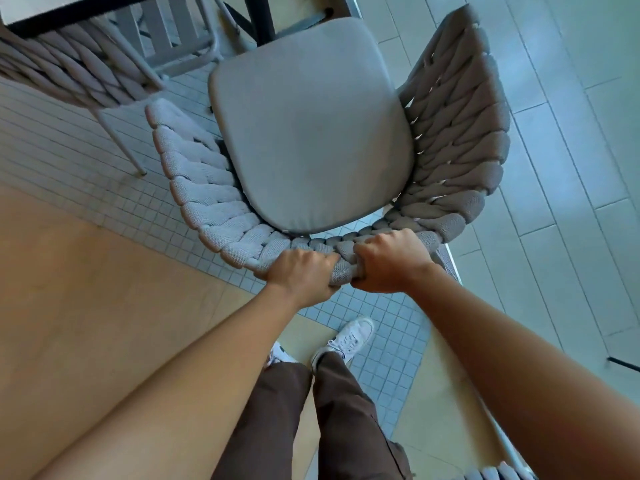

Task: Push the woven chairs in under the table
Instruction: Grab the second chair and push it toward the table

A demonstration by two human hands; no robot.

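Note:
A woven chair (453, 140) with a grey seat cushion (308, 133) stands right below me, its thick braided backrest curving around the seat. My left hand (301, 277) and my right hand (388, 261) both grip the top of the backrest, side by side at its middle. The table (41, 10) shows only as a pale edge at the top left, with its dark leg (261, 19) beyond the front of the seat. A second woven chair (69, 74) sits at the upper left, partly under the table.
The floor is small grey tiles, with tan panels to the left and long pale planks to the right. My feet in white shoes (346, 339) stand just behind the chair. Part of another woven chair (498, 472) shows at the bottom right.

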